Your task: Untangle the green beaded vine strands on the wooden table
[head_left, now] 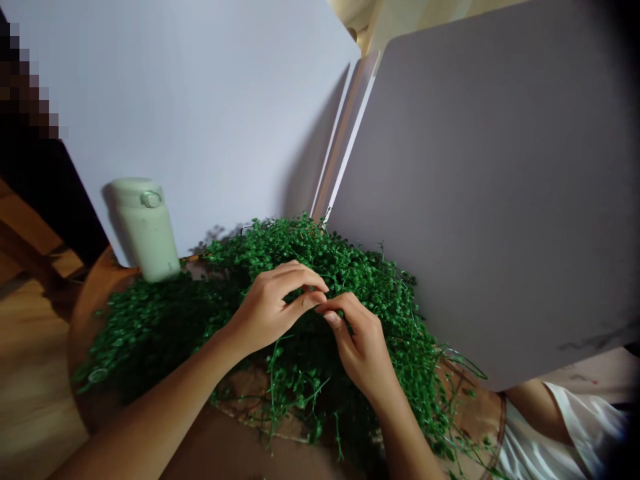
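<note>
A wide heap of small-leaved green sprigs point(360, 267) spreads over the table in front of me. Above its middle, my left hand point(275, 303) is closed, thumb and fingertips pinched together. My right hand point(360, 340) comes in from the other side, also pinching, its fingertips meeting those of the left. Whatever lies between the fingertips is too small or hidden to name. Nearer to me, below the hands, a few loose sprigs point(300, 393) with thin stems lie apart from the main heap.
A pale green bottle point(150, 233) with a closed lid stands at the heap's left. Behind rise a white panel point(200, 100) and a grey panel point(475, 200). The round wooden table's edge point(83, 320) curves at left. Another person's arm point(537, 407) and white sleeve point(585, 417) show at lower right.
</note>
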`<state>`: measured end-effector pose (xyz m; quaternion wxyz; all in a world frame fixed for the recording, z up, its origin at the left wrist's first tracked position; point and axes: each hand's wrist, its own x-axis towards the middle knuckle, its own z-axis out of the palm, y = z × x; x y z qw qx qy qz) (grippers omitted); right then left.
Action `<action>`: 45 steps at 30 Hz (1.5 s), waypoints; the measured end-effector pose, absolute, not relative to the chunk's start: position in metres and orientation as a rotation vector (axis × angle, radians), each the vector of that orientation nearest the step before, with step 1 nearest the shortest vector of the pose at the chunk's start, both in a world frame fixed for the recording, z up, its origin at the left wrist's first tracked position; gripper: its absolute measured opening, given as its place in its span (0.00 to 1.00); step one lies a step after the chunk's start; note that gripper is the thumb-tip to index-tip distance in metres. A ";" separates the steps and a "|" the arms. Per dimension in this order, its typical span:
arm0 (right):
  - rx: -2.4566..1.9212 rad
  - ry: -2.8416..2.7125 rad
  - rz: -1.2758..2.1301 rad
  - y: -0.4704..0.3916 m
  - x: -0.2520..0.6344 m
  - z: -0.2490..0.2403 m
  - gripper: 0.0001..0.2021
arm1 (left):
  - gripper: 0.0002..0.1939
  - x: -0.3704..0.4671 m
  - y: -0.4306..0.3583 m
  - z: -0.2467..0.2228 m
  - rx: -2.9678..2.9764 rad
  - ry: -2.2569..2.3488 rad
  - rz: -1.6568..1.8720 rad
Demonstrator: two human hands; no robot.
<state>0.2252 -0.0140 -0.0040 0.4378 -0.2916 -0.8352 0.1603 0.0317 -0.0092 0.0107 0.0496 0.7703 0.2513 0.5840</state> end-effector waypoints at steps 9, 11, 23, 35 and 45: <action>-0.867 -1.902 0.520 -0.015 0.229 -0.010 0.23 | 0.08 0.031 -0.011 0.012 2.515 0.805 1.723; -0.873 -1.854 0.522 -0.016 0.230 -0.010 0.24 | 0.08 0.032 -0.011 0.011 2.577 0.753 1.688; -0.713 -2.077 0.814 -0.015 0.231 -0.010 0.34 | 0.10 0.034 -0.012 0.006 2.649 0.427 1.636; -0.629 -1.682 1.123 -0.019 0.229 -0.009 0.14 | 0.08 -0.005 -0.011 0.028 2.520 1.110 2.096; -0.765 -1.680 0.916 -0.019 0.230 -0.011 0.22 | 0.15 -0.024 -0.004 0.021 2.113 1.564 2.670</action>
